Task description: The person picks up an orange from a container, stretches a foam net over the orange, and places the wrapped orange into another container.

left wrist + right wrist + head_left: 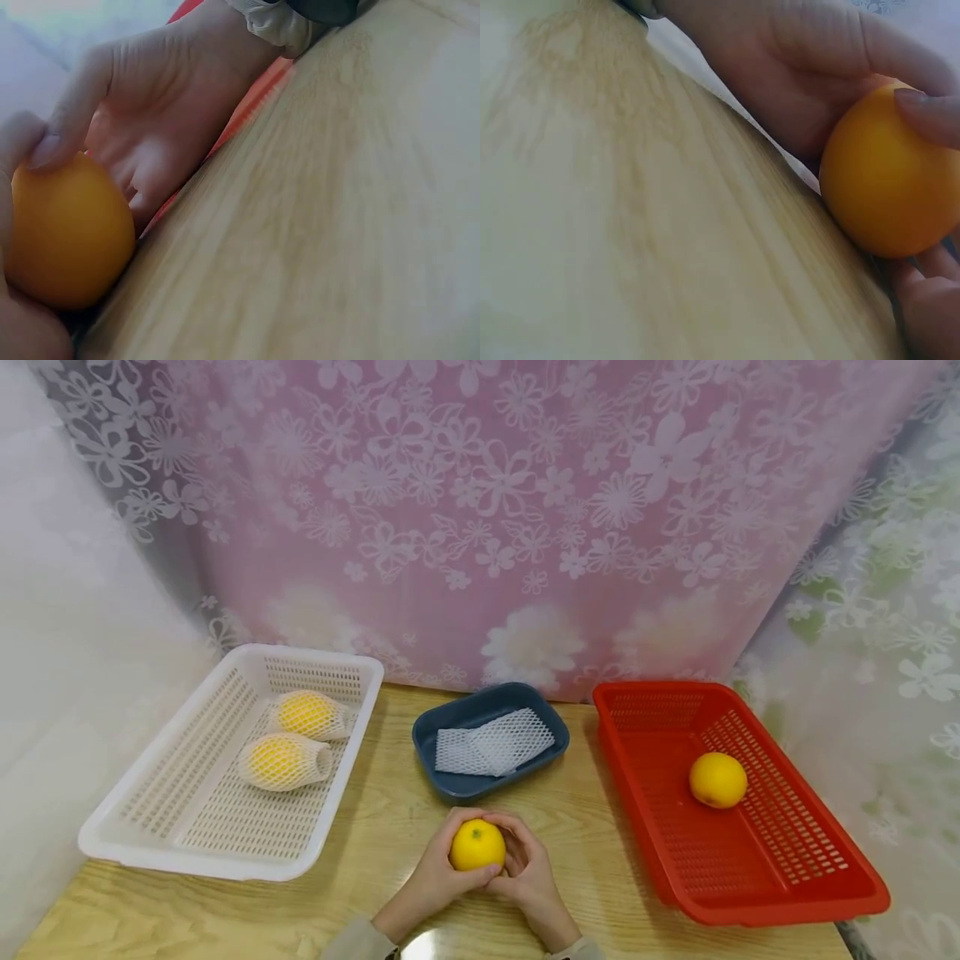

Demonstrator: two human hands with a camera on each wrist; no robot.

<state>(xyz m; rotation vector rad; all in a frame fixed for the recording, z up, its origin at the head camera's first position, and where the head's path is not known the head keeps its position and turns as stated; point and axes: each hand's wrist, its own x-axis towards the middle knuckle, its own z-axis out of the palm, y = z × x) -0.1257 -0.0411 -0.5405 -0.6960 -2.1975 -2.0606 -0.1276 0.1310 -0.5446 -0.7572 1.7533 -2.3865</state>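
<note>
An orange (477, 845) is held between both hands above the front middle of the table. My left hand (441, 870) curls round its left side, with the thumb across the near side. My right hand (531, 878) cups it from the right, its thumb meeting the left one at the front. In the left wrist view the orange (71, 232) shows close to the tabletop, a thumb on its upper part. The right wrist view shows the orange (892, 176) smooth and bare. Some fingertips are hidden behind it.
A dark blue tray (467, 789) with white foam net sleeves (495, 743) stands beyond the hands. At the left, a white basket (300, 866) holds two netted fruits (277, 762). A red basket (720, 912) at the right holds one bare orange (717, 780). Floral curtains (480, 527) hang behind.
</note>
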